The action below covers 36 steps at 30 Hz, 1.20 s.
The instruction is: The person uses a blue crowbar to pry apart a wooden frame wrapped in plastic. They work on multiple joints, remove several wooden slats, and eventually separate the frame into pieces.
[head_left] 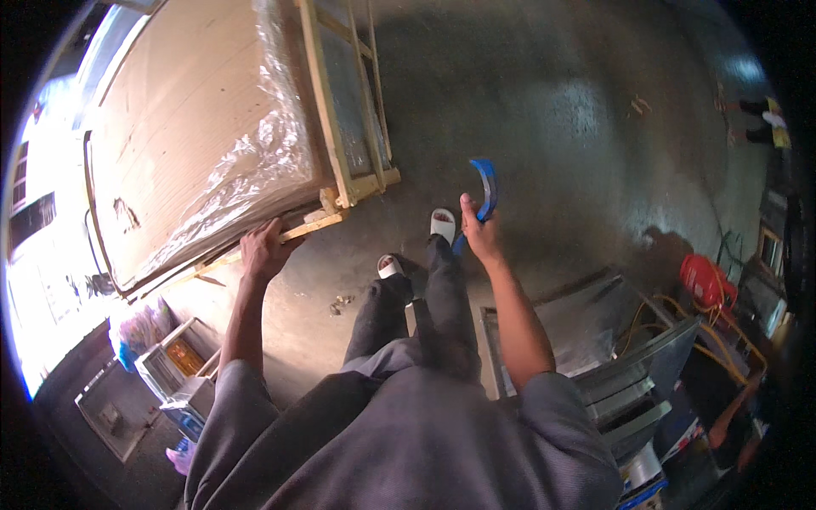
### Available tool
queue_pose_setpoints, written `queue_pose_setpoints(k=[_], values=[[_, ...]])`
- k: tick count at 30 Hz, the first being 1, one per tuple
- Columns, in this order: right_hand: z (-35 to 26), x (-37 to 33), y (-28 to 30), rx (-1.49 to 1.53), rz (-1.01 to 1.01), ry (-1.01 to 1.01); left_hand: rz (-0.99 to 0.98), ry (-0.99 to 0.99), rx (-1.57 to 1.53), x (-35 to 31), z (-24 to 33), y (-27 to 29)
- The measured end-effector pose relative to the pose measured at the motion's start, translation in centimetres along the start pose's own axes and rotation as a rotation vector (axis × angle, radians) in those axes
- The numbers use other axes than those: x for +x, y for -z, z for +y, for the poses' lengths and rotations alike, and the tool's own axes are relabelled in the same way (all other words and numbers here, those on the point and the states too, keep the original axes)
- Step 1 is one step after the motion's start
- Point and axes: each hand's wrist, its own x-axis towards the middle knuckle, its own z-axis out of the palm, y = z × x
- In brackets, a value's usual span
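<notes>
A blue pry bar [485,180] with a hooked upper end is gripped in my right hand [483,238], out over the floor. Its lower end pokes out below my fingers. My left hand [263,248] rests at the near edge of a large carton [195,110], its fingers bent over a wooden slat [310,226] of the crate frame. Whether those fingers close fully round the slat is hidden. Clear plastic wrap [272,144] covers the carton's right and near sides. Upright wooden bars [325,102] stand along the carton's right side.
Grey concrete floor [544,102] spreads ahead and to the right. A grey metal-looking unit [612,374] stands by my right arm, with a red rounded object [707,280] and yellow hose beyond. Plastic bags [143,327] and drawer-like boxes [174,361] sit at left. Another person [765,127] is at far right.
</notes>
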Motion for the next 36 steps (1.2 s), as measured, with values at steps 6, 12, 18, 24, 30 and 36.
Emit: queue_pose_setpoints(k=[6, 12, 18, 24, 30, 36], values=[[-13.0, 1.4, -0.3, -0.2, -0.119, 0.226, -0.117, 0.012, -0.023, 0.2, 0.6, 1.6], [-19.7, 4.6, -7.1, -0.635, -0.407, 0.385, -0.126, -0.003, -0.033, 0.3, -0.2, 1.9], [-20.6, 4.7, -12.4, -0.566, -0.528, 0.291, -0.155, 0.004, 0.01, 1.5, -0.6, 2.5], [-17.6, 5.2, -12.6, -0.291, -0.558, 0.217, -0.13, -0.058, 0.034, 1.7, -0.9, 2.4], [-17.3, 6.6, -9.3, -0.402, -0.437, 0.242, -0.106, -0.051, 0.038, 1.9, -0.9, 2.0], [-17.1, 6.2, -8.0, -0.475, -0.638, 0.483, -0.086, -0.045, 0.029, 1.1, -0.1, 1.6]])
